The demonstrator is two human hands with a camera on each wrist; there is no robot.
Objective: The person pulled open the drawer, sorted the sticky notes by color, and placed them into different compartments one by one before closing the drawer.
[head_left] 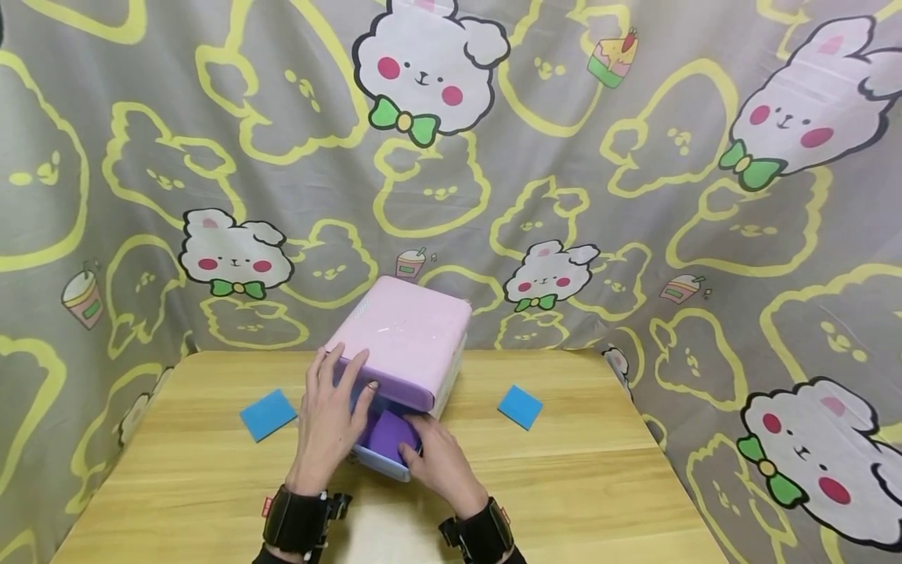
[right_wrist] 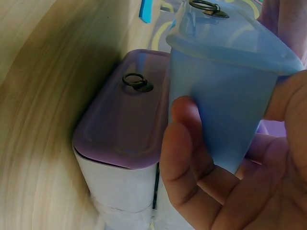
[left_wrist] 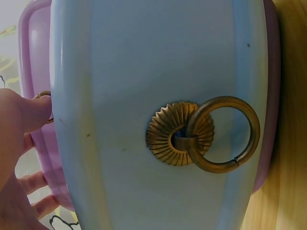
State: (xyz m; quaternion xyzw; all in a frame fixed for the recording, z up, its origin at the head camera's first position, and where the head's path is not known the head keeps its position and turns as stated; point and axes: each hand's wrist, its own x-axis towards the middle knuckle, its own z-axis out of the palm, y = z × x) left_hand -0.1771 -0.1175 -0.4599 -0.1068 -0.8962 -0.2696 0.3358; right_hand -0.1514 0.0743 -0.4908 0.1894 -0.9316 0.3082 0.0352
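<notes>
A small drawer cabinet (head_left: pixel 405 329) with a pink top and white sides stands turned on the table. Its blue drawer (head_left: pixel 380 464), fitted with a brass ring pull (left_wrist: pixel 223 134), is pulled out. My left hand (head_left: pixel 327 415) rests on the cabinet's upper front edge, fingers spread, thumb by the upper purple drawer's ring. Inside the blue drawer lies a purple piece (head_left: pixel 391 435), its exact kind unclear. My right hand (head_left: pixel 442 462) reaches over the drawer's right side and pinches this piece between thumb and fingers. The right wrist view shows other fingers curled outside the drawer wall.
A blue square (head_left: pixel 268 415) lies left of the cabinet, and another blue square (head_left: pixel 520 407) lies to its right on the wooden table (head_left: pixel 578 478). Under the blue drawer is a shut purple drawer (right_wrist: pixel 120 124) with its own ring. A patterned curtain (head_left: pixel 310 188) surrounds the table.
</notes>
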